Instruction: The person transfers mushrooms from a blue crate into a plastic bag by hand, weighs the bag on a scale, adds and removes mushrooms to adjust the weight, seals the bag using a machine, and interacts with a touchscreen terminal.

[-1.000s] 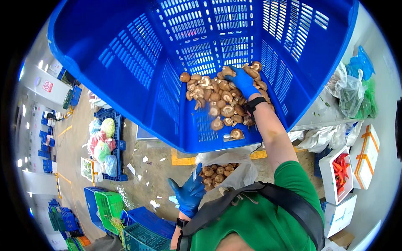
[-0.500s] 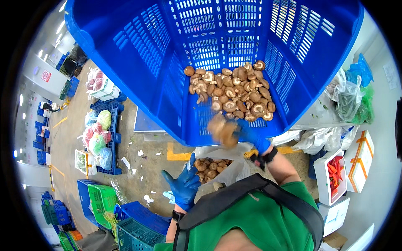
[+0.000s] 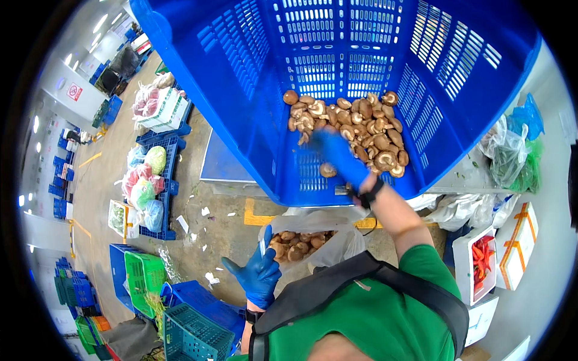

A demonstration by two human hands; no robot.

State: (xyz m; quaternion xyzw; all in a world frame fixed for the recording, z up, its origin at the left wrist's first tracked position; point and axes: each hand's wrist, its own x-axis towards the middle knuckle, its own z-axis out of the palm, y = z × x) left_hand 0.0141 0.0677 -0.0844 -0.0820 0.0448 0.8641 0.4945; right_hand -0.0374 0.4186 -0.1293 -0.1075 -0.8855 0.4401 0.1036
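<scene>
A big blue crate (image 3: 198, 90) with slotted walls stands before me, brown shiitake mushrooms (image 3: 367, 129) heaped on its floor. Inside it, my right hand (image 3: 340, 157), in a blue glove, is over the left part of the heap. Motion smears its fingers, and whether it holds a mushroom does not show. Below the crate's near edge hangs a clear plastic bag (image 3: 343, 240) with more shiitake mushrooms (image 3: 295, 245) in it. My left hand (image 3: 257, 274), also gloved in blue, is left of the bag, index finger and thumb stretched apart, other fingers partly bent, holding nothing I can see.
At left, a blue pallet (image 3: 171, 180) carries bagged vegetables (image 3: 144, 186). Green (image 3: 144, 274) and teal crates (image 3: 198, 334) stand lower left. Red peppers (image 3: 481, 259) fill a foam box at right, below plastic bags (image 3: 509, 150). White scraps (image 3: 182, 224) litter the floor.
My right hand has moved from the crate's near edge farther in over the heap. The mushrooms seen at its fingers before no longer show. My left hand has shifted slightly left.
</scene>
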